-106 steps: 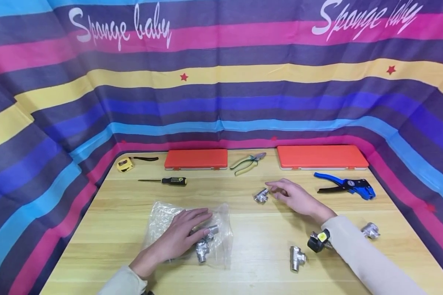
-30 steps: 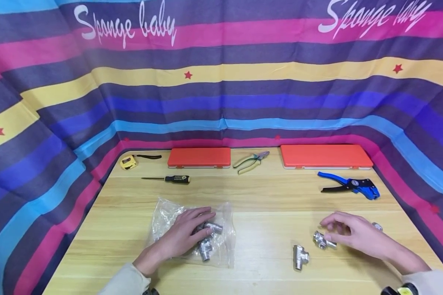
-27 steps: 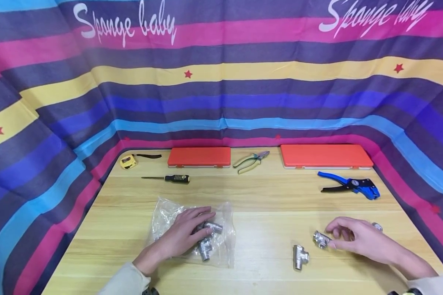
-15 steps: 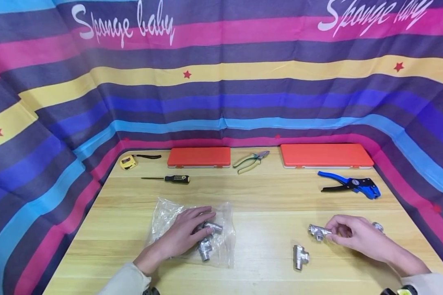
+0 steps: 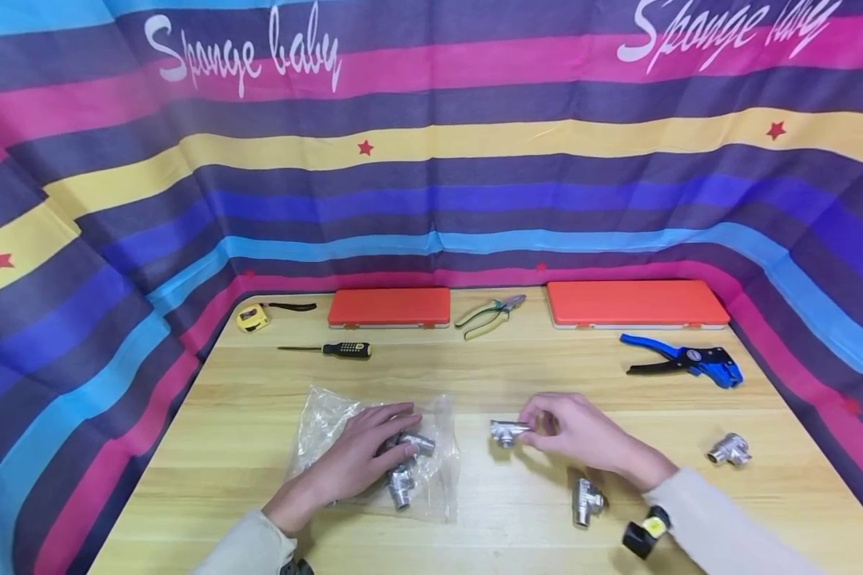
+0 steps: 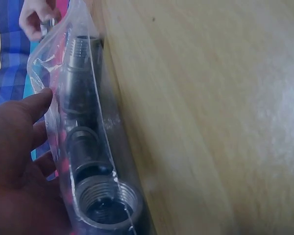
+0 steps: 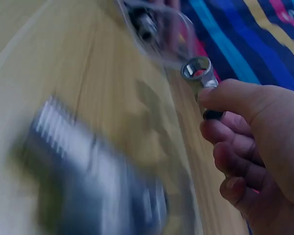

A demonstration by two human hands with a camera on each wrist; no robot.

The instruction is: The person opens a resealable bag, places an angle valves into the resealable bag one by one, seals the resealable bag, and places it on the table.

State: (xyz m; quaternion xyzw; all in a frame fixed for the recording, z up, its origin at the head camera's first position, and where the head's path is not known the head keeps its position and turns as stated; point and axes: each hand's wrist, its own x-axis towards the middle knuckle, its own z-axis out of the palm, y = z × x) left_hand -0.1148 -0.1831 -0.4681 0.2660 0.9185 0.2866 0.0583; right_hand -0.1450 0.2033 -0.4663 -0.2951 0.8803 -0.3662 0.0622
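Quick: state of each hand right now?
Left hand: open, resting on a clear plastic bag of silver metal fittings.
Right hand: closed, pinching a silver T-shaped metal fitting.

gap between held fitting (image 5: 504,432) and bag (image 5: 442,479)

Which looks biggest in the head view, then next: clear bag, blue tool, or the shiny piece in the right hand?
1. Clear bag
2. Blue tool
3. Shiny piece, partly hidden by fingers
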